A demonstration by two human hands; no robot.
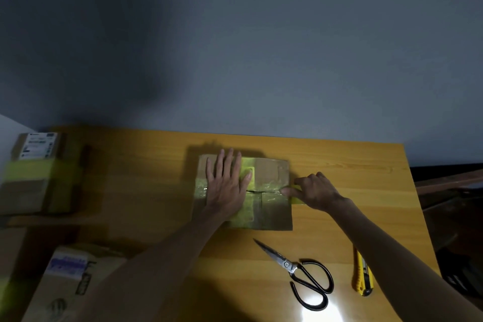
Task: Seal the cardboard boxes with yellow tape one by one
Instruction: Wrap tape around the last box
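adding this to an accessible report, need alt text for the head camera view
A person's left hand presses flat on a cardboard box on a wooden table while the right hand pinches yellow tape at its right edge. Scissors and a utility knife lie nearby.

Blurred stacked boxes (36, 180) at left edge, labels (38, 146) illegible

Scissors (286, 264), cutter (362, 273) obstruct near side; left boxes (34, 178), perhaps stacked; far-right table (352, 162) free.

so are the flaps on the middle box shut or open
Shut: the box flaps lie flat, meeting at a seam under yellow tape. The left hand presses on top; the right hand pinches tape at the edge.
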